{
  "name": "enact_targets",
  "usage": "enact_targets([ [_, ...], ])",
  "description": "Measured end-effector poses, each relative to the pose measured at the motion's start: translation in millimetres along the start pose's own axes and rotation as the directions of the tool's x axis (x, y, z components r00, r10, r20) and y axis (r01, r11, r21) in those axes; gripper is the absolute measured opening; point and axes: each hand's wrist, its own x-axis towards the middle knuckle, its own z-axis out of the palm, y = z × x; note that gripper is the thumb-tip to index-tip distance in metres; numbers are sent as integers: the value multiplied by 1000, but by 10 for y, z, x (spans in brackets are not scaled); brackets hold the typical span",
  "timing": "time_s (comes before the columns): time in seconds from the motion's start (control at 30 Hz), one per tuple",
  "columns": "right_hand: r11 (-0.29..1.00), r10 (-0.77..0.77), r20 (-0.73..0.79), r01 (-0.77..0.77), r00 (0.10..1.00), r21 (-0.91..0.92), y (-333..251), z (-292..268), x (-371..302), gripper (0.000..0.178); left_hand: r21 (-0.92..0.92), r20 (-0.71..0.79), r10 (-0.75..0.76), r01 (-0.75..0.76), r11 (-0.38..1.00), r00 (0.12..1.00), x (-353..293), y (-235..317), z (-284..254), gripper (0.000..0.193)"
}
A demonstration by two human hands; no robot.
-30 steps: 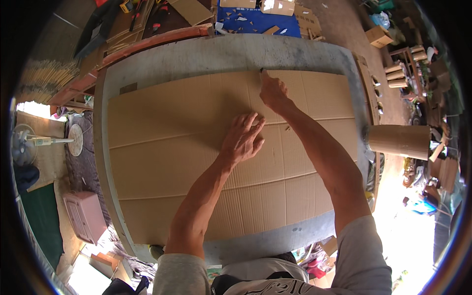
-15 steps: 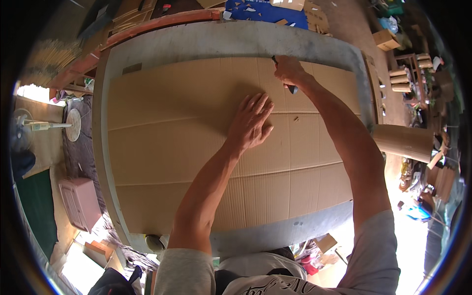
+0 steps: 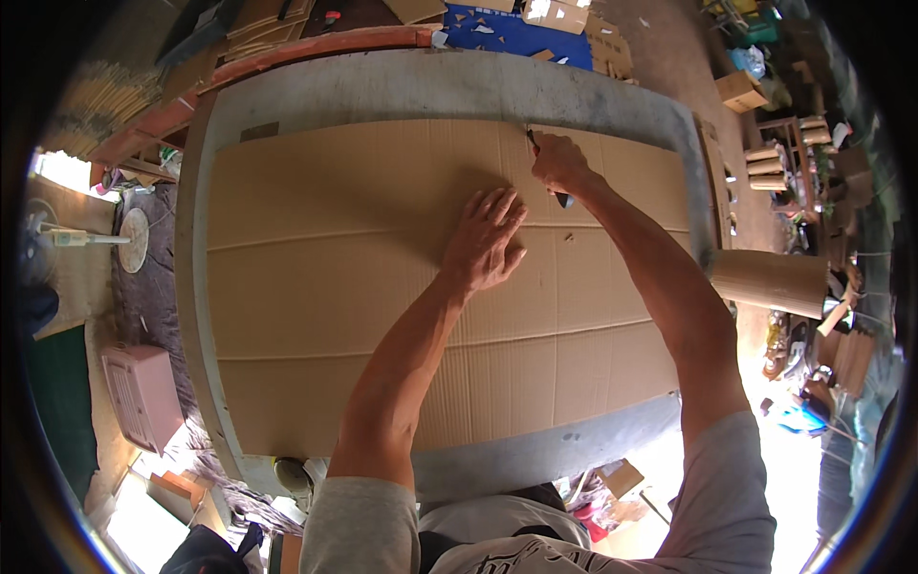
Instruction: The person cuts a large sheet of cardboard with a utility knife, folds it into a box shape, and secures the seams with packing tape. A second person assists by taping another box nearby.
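Observation:
A large brown cardboard sheet [image 3: 325,297] with several crease lines lies flat on the grey tabletop [image 3: 382,91]. On its middle my left hand [image 3: 485,241] rests palm down, fingers stretched out. My right hand [image 3: 561,165] is closed around a dark-handled utility knife [image 3: 564,200] near the sheet's far edge. The knife's front end points away from me and meets the cardboard just inside that edge, where a short slit shows. The blade tip itself is too small to make out. A small brown scrap [image 3: 569,237] lies on the sheet, nearer to me than the knife.
Beyond the table lies a blue sheet [image 3: 516,36] strewn with cardboard bits. A cardboard roll [image 3: 770,282] juts out at the right. On the left are a pink plastic box [image 3: 143,397], a round stool [image 3: 134,239] and a fan [image 3: 48,237]. A red beam [image 3: 316,48] runs along the far left.
My right hand has drawn the knife a little toward me from the sheet's far edge, and a short slit now shows there. My left hand stays put on the cardboard.

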Motion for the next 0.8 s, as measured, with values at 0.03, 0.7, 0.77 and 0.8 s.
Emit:
enact_targets([
  [0.03,1000,-18,-34,17,999,-26,2,30,-36,21,1,-1,-3,3,1000,1000,1,3,6,63],
  [0.7,998,-19,-55,23,998,62,-63,169,-709,21,-1,-69,33,-33,999,997,-49,-20,64,64],
  [0.77,998,-10,-41,13,999,67,-77,164,-809,21,2,-66,35,-35,999,997,-46,-15,56,64],
  [0.8,998,-9,-42,12,999,59,-69,186,-851,21,6,-65,35,-35,999,997,-46,-16,61,64],
])
